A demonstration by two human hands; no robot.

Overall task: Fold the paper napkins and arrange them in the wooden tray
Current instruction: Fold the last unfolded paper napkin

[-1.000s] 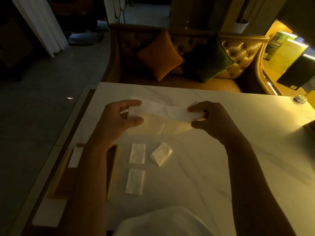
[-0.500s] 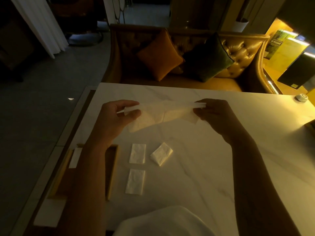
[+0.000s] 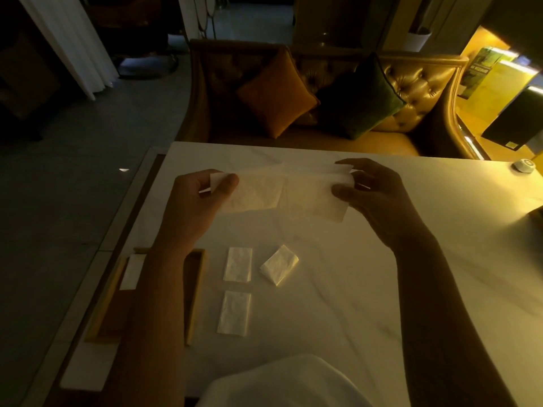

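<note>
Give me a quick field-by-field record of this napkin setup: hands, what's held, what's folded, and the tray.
left hand: pinching the left end of the held napkin
right hand: gripping its right end
held napkin: stretched between both hands above the table
folded napkins on table: three, two flat, one angled
wooden tray: at the table's left edge, partly hidden by the left forearm
in tray: one white napkin
</note>
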